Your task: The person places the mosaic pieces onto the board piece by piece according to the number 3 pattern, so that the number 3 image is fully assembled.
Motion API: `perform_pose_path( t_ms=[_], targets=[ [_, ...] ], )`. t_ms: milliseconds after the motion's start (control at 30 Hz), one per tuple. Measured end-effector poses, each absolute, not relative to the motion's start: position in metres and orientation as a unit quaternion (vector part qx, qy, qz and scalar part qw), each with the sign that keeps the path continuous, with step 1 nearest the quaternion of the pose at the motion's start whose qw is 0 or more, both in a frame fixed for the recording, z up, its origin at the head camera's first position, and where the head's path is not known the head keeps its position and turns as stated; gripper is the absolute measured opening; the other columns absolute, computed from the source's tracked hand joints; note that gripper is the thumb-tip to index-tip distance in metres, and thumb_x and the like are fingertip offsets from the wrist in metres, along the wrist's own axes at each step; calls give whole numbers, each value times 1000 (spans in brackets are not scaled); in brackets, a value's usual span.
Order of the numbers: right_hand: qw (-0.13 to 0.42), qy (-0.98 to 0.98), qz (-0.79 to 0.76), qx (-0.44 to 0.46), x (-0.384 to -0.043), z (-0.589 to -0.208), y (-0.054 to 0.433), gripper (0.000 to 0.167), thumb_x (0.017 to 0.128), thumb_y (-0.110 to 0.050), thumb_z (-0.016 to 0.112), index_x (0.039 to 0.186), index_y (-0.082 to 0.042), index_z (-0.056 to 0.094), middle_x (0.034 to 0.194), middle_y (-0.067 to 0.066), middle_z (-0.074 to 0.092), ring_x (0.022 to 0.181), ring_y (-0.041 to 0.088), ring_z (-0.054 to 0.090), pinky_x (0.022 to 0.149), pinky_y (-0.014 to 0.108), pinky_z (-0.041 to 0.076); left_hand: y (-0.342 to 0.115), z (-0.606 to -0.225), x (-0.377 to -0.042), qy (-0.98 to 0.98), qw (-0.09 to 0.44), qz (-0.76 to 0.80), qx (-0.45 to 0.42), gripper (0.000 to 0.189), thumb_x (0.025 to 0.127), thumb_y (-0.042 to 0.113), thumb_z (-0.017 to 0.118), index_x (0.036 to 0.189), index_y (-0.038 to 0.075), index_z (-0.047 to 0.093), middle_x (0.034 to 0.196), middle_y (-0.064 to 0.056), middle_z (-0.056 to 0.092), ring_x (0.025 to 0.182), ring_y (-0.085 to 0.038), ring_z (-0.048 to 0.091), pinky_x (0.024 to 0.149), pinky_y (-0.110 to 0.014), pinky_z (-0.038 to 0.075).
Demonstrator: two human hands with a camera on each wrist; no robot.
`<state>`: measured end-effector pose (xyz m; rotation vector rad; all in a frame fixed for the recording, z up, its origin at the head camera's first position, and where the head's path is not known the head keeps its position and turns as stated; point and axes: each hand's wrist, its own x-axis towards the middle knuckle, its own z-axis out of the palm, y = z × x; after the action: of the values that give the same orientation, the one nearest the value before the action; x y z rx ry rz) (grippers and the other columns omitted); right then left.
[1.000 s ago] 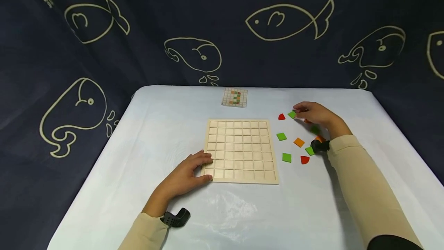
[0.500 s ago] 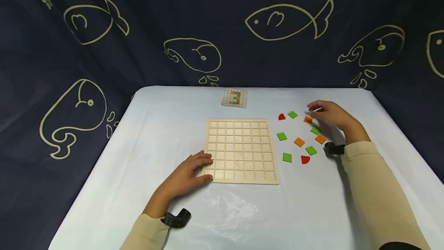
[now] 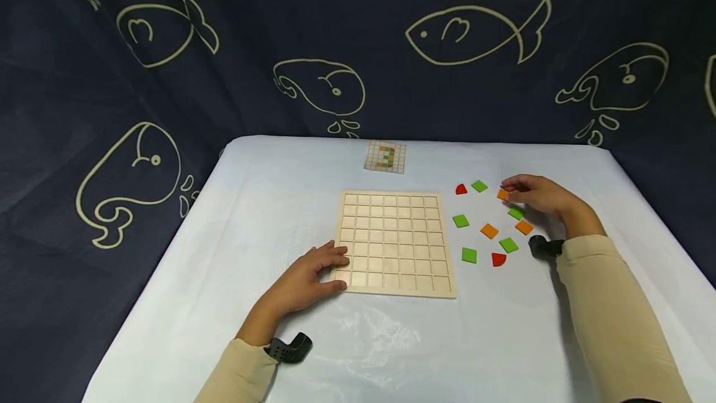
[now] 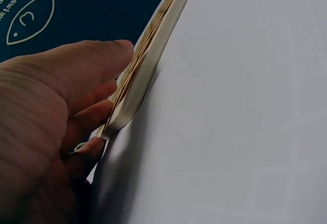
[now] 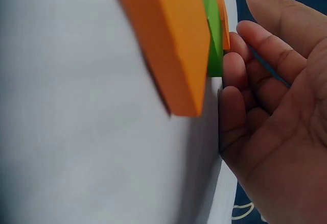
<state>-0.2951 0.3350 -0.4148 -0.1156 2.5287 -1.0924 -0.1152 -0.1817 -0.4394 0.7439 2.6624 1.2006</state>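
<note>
The right grip is sitting at an orange tile lying right of a wooden grid board; whether it is pinching the tile, one cannot tell. The left grip is resting on the board's left edge, thumb spread from fingers. Green tiles and red pieces are lying nearby on the white tabletop.
</note>
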Motion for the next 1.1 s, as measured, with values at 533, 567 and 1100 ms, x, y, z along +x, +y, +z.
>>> perform_pose_path(
  t_ms=[533,567,1100],
  targets=[
    [177,908,-376,-48,-290,-415,333,54,97,-25,67,139,2,47,124,18,50,109,29,42,92,36,37,-183,-442,-116,879,70,377,283,46,90,22,75,131,4,65,150,-10,46,147,-33,25,117,-62,13],
    [174,910,-374,-50,-289,-415,333,53,97,-25,67,138,2,48,123,17,50,108,28,43,91,36,38,-183,-442,-116,879,70,376,284,46,90,22,75,131,3,65,150,-10,47,147,-33,25,117,-62,13],
    [152,927,-336,-62,-290,-419,332,43,98,-16,63,135,3,53,122,22,53,108,34,44,94,45,38,-182,-439,-116,881,72,376,279,45,89,20,76,130,3,65,150,-10,47,147,-33,25,118,-60,14]
  ],
)
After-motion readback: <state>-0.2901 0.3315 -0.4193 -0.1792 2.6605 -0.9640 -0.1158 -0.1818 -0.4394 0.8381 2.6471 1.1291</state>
